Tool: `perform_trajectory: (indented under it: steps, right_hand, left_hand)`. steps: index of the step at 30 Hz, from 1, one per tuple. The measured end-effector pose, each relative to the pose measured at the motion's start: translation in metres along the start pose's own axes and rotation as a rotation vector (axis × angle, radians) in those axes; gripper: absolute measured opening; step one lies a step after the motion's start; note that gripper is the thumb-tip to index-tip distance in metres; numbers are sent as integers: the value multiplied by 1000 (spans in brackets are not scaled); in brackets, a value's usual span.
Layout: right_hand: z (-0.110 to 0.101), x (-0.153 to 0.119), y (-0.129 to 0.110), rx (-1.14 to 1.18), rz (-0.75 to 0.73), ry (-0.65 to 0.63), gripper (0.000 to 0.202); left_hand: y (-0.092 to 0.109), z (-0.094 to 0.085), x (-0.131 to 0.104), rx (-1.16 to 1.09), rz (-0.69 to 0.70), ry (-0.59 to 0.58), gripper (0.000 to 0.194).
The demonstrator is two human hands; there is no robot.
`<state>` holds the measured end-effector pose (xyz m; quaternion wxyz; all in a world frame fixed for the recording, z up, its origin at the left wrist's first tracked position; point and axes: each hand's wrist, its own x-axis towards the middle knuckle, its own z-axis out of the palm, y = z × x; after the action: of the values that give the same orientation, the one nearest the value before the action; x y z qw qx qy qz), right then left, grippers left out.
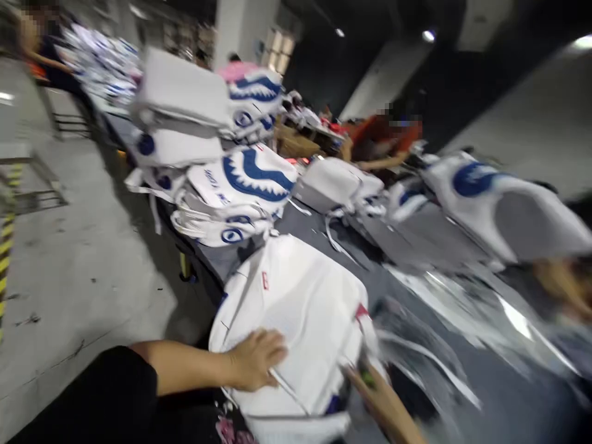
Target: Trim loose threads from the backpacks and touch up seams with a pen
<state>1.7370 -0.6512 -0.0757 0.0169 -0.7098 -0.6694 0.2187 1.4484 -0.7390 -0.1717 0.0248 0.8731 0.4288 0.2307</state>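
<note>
A white backpack (305, 302) with a small red label lies on the grey table right in front of me. My left hand (256, 361) rests on its lower left part, fingers spread and pressing flat on the fabric. At the backpack's lower right edge is my right hand (370, 385), blurred by motion, with something small and green by its fingers. Whether those fingers grip the edge cannot be made out. Beyond it sits a pile of white backpacks with a blue shark-mouth print (259, 176).
Stacked white bags (182, 86) stand farther back on the table (300, 225). Clear plastic bags (444, 308) lie at the right, near another person's blurred arm. A person in orange (386, 145) works across the table. Stools stand on the floor at left.
</note>
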Motion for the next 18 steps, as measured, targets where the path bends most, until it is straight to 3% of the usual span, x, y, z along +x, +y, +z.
perform_trajectory:
  steps: [2,7,10,12,16,18]
  right_hand:
    - [9,-14,-9,225,-61,-6,46]
    - [34,-22,-37,126,87,216,30]
    - [38,-37,-39,131,79,284,22]
    - [39,-45,-35,123,44,329,20]
    - [45,-45,-27,98,-60,392,20]
    - [50,-39,-24,101,-98,388,22]
  left_hand:
    - [-9,-19,28,-138,-22,-40,56]
    - [-40,-53,158,-57,225,-25,37]
    - [-46,-60,215,72,346,-204,31]
    - [-46,-62,233,166,395,-286,33]
    - [-42,-58,245,212,594,-223,34]
    - [-39,-52,251,186,648,-265,41]
